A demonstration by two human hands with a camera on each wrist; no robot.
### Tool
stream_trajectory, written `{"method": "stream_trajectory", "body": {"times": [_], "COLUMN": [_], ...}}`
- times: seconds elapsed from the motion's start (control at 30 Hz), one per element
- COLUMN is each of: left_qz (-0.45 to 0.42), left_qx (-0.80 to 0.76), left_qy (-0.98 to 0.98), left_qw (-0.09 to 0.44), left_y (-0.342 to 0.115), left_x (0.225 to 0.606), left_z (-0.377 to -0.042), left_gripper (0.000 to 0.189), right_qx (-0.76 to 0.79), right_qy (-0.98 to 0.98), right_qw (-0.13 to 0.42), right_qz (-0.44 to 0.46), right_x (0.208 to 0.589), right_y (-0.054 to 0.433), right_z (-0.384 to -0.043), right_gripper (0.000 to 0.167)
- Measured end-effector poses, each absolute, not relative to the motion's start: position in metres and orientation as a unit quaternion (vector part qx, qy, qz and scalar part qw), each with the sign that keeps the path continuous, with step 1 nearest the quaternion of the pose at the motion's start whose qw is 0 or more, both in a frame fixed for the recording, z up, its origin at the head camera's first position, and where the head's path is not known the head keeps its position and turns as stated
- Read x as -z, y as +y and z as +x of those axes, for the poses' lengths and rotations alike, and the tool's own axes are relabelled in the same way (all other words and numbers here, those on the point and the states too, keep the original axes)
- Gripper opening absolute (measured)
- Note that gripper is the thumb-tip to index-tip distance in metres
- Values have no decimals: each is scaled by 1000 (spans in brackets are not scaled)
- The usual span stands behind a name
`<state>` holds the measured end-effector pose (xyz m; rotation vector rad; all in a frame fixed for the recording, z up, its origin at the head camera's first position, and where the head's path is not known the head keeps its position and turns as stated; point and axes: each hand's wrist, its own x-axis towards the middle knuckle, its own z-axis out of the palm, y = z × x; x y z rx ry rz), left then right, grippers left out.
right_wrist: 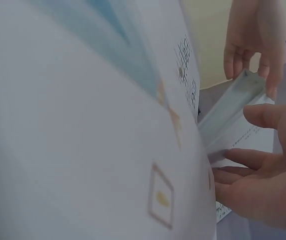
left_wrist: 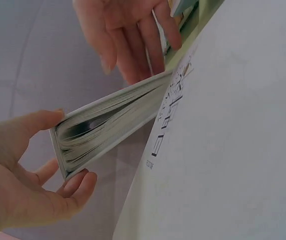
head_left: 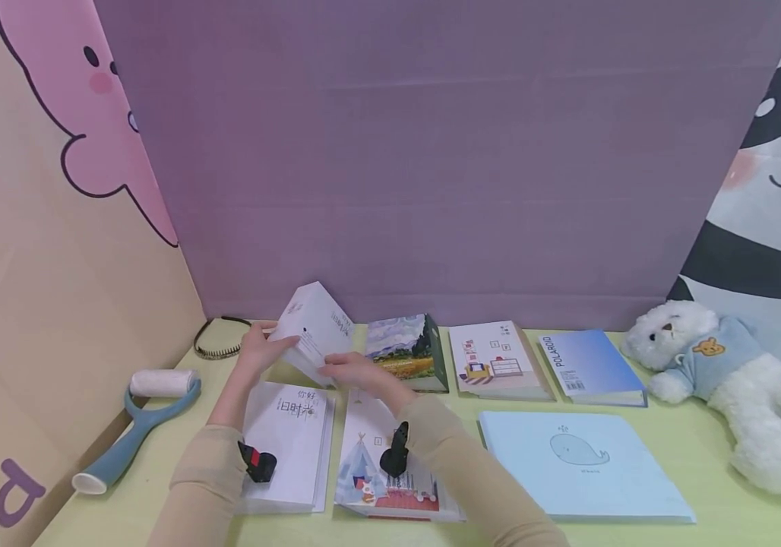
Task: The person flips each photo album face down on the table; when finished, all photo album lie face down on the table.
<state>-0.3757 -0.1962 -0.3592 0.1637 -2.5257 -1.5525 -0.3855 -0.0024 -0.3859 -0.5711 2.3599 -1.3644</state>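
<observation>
A white photo album (head_left: 318, 323) with small printed characters is tilted up at the back left. My left hand (head_left: 260, 353) grips its left end, and in the left wrist view the thumb and fingers (left_wrist: 82, 187) pinch the spine end, with the page edges showing between the covers. My right hand (head_left: 358, 370) is at the album's lower right edge, its fingers (right_wrist: 248, 157) extended against the cover in the right wrist view. Beneath my forearms lie another white album (head_left: 277, 456) with dark characters and an album with a tent drawing (head_left: 359, 479).
Behind, from left to right, lie a landscape-painting album (head_left: 397, 346), a furniture-drawing album (head_left: 493, 353) and a blue POLAROID album (head_left: 592, 368). A light-blue whale album (head_left: 582, 471) lies front right, beside a plush bear (head_left: 712, 365). Left are a lint roller (head_left: 137, 425) and a headband (head_left: 216, 353).
</observation>
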Motion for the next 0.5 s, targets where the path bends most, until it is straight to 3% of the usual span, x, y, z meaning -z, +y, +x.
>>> {"method": "stream_trajectory", "body": {"times": [0.23,0.5], "left_qz": [53,30], "left_qx": [502,538], "left_qy": [-861,-842], "left_qw": [65,22], "left_y": [-195,-197], "left_x": [354,351], "left_z": [-369,-367], "left_gripper": [77,60], "right_qx": [505,535], "right_qy": [828,816], "right_qw": [145,124], "right_qz": [-194,-181], "right_x": [380,378], "right_y": [-10,-13], "right_z": [-381,-381], "right_gripper": [50,54]}}
